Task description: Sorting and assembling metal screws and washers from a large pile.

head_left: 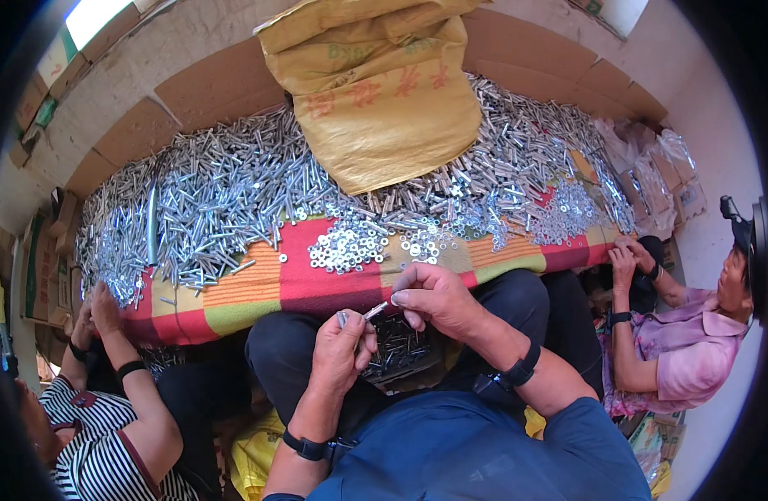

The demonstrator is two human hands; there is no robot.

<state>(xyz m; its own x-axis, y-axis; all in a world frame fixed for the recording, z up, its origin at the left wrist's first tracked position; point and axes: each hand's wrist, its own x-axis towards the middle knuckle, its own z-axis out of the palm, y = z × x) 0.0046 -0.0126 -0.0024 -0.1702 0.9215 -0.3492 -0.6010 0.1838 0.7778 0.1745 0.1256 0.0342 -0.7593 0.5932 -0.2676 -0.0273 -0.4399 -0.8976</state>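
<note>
Blue sleeves and two forearms with black wristbands rise from the lower centre of the frame. Left hand (341,346), lower centre, fingers closed around a small silver bolt (372,311) whose tip pokes up and to the right. Right hand (434,296), just right of it, fingers curled together, fingertips close to the bolt's end; whether they pinch something small cannot be told. Below both hands, on the lap, a dark tray of finished bolts (398,351).

Above the hands, a striped cloth (259,288) in red, orange, yellow and green covers the table edge across mid-frame. On it, near the hands, a loose cluster of washers (346,246). Behind that, a wide heap of silver bolts and sleeves (217,196) runs from left to right. A yellow woven sack (384,92) lies over the heap at upper centre. Cardboard sheets (217,83) line the back wall.

Lower left: a person in a striped shirt (92,442), hands at the heap's edge. Right edge: a person in a pink shirt (693,351), hands at the table's end.
</note>
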